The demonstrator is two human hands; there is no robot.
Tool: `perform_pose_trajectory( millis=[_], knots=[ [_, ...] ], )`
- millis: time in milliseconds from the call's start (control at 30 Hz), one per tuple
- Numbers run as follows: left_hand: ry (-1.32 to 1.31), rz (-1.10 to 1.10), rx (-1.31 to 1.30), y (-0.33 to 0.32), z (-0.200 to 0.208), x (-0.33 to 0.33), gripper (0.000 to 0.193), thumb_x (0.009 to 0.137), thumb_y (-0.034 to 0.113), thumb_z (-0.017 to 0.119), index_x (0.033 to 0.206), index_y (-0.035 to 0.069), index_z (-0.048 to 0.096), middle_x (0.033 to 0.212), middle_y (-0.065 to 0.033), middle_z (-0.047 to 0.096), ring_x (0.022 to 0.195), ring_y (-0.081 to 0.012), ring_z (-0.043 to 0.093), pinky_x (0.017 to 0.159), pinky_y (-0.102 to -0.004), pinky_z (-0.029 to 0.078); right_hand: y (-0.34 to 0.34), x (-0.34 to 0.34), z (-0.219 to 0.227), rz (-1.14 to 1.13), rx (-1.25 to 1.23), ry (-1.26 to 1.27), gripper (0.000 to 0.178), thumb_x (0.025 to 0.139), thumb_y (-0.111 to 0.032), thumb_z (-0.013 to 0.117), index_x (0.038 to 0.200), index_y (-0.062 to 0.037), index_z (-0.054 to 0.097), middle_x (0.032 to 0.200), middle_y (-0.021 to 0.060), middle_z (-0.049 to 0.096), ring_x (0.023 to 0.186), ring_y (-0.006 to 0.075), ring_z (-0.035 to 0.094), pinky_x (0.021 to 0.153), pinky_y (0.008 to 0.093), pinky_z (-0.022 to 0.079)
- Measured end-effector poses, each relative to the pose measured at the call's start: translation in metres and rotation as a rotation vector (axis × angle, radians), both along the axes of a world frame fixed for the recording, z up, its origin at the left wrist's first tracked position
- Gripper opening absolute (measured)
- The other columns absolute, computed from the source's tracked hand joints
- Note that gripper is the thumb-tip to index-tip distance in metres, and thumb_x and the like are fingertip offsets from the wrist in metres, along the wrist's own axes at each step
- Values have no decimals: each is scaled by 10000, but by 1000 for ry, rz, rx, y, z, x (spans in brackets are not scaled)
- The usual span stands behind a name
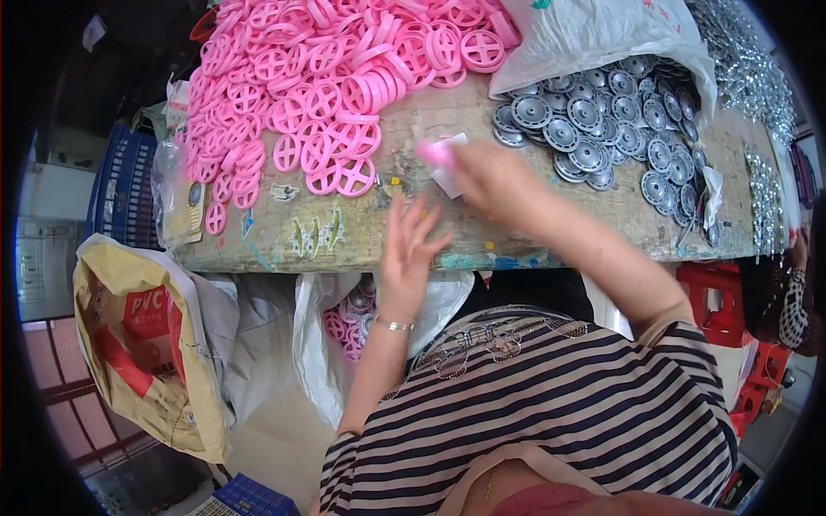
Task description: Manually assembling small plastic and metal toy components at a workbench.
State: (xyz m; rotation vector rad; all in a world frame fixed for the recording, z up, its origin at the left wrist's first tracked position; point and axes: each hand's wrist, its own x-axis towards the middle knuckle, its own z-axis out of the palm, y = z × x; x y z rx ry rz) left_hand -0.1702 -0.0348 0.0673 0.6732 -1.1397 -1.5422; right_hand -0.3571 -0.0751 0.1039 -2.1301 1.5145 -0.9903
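My right hand (pixel 495 182) is over the middle of the table, its fingers closed on a pink piece (pixel 436 155). The piece is blurred, so I cannot make out its shape. Close by, at the table's front edge, my left hand (pixel 408 245) has its fingers spread and holds nothing. A big heap of pink plastic rings with cross spokes (pixel 323 101) covers the far left of the table. To the right lies a pile of grey round discs (pixel 615 120). A small white scrap (pixel 448 176) lies under my right hand.
A white plastic sack (pixel 602 39) lies at the far right beside silvery tinsel (pixel 748 64). Below the table edge, a white bag (pixel 314 301) holds pink and grey pieces. An open yellow-lined sack (pixel 129 284) stands left, near blue crates (pixel 129 185). Red stools (pixel 718 301) stand right.
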Motion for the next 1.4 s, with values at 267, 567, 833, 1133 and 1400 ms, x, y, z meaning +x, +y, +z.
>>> perform_pose_trajectory(
  millis=[267,567,833,1133,1400],
  knots=[
    [121,-74,392,-29,-22,-27,367,1019,231,380,1291,-12,413,1250,-173,522,1121,-277,569,872,-373,538,25,-37,0,-122,111,-124,416,795,-135,670,1190,-45,573,1093,165,625,994,347,582,849,387,474],
    [187,-164,358,-33,-22,-31,340,1017,171,374,1311,1,386,1239,-157,526,1102,-291,584,929,-421,518,-25,-98,-32,-468,-155,476,281,874,-214,586,1117,-76,613,1088,100,618,991,320,552,857,431,431],
    [173,-134,356,-29,-24,-27,331,978,67,449,1302,7,420,1236,-129,534,1102,-261,579,931,-401,519,16,-14,-12,-115,210,-368,178,902,-154,598,1012,-15,612,767,60,591,656,131,561,602,284,461],
    [163,-173,325,-27,-23,-24,374,958,28,473,1329,22,419,1251,-108,531,1102,-219,572,922,-380,526,27,5,-8,-236,294,-592,477,788,-105,729,1212,-13,529,818,34,561,725,102,517,686,257,474],
    [170,-220,326,-29,-22,-25,391,973,35,439,1360,15,386,1268,-108,510,1127,-216,551,922,-395,530,15,-6,-17,-128,581,-504,258,841,-121,678,1059,0,610,833,26,623,741,82,557,665,242,479]
  ],
)
